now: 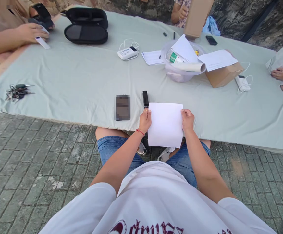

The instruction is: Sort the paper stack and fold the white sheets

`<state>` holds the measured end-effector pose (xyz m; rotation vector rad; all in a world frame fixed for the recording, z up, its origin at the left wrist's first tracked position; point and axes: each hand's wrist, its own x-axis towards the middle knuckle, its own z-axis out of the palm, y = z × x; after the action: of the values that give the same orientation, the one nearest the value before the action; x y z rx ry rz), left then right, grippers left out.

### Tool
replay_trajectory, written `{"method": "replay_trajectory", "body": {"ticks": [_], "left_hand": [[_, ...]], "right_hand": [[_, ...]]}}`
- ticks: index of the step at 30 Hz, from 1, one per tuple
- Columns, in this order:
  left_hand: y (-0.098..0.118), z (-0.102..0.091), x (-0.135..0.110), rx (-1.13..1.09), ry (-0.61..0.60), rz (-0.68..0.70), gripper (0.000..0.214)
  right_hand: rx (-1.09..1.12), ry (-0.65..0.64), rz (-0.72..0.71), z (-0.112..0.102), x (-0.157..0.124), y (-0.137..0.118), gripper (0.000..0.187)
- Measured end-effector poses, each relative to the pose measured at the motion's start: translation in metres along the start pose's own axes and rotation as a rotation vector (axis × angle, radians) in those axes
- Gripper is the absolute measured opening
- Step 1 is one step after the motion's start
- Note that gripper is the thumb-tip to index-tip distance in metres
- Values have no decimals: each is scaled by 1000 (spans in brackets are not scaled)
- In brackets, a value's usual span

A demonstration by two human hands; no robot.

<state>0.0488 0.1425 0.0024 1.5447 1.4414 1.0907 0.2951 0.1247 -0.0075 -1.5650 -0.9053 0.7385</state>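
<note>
A blank white sheet of paper [165, 125] is held up between my two hands, over the table's near edge and my lap. My left hand [145, 120] pinches its left side near the upper corner, thumb on top. On the opposite side, my right hand [187, 119] grips the upper right corner between thumb and fingers. Just beyond my left hand lies a small black device [145, 98], partly covered by that hand. A dark flat rectangular object [122, 107], blurred out, rests to the left of it.
The table [83, 84] has a pale green cloth. Keys [19, 92] lie left; a black case [86, 27] stands open at the back. A plastic basin [180, 75] holds papers and a bottle, beside a cardboard box [223, 76]. Other people's hands [33, 32] work around the table.
</note>
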Motion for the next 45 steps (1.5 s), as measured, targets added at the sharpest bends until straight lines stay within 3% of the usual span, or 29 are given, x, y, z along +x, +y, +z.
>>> {"method": "replay_trajectory", "body": {"ticks": [7, 15, 25, 31, 45], "left_hand": [[2, -2, 0, -5, -18, 16, 49], [1, -4, 4, -133, -40, 4, 48], [-2, -3, 5, -194, -15, -10, 47], [2, -5, 3, -228, -19, -16, 47], [4, -7, 4, -399, -4, -107, 43]], "right_hand": [[2, -30, 3, -3, 1, 1, 30], [50, -99, -23, -6, 1, -5, 43], [282, -389, 310, -14, -1, -22, 46], [329, -400, 288, -11, -17, -24, 46], [249, -392, 251, -10, -26, -19, 46]]}}
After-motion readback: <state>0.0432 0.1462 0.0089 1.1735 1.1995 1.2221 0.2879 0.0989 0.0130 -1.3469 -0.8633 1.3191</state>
